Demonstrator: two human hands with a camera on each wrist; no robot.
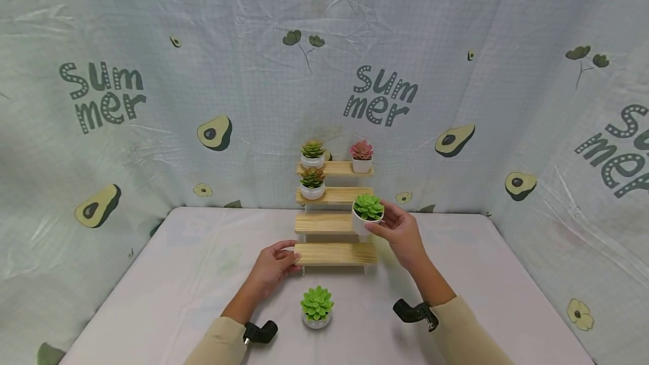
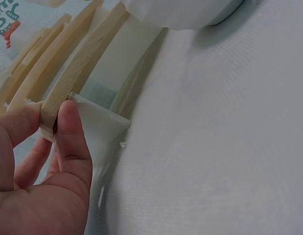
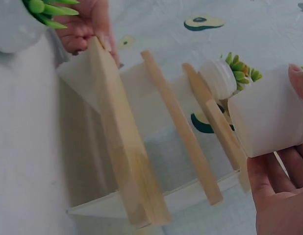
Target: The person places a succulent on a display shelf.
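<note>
A tiered wooden stand (image 1: 334,253) has stepped shelves on pale side supports. My left hand (image 1: 274,268) pinches the left end of its lowest shelf (image 2: 68,73) between thumb and fingers. In my right hand (image 1: 403,234) is a white pot (image 3: 269,115) with a bright green succulent (image 1: 368,207), held upright by the right end of the second shelf from the bottom. Whether the pot touches that shelf I cannot tell. A second bright green potted succulent (image 1: 316,306) stands on the table in front of the stand, between my forearms.
On the top shelf stand a green potted succulent (image 1: 312,154) at left and a pink one (image 1: 361,156) at right. One with reddish-green leaves (image 1: 312,182) sits left on the shelf below. A printed cloth backdrop (image 1: 284,100) rises behind the white table (image 1: 213,252).
</note>
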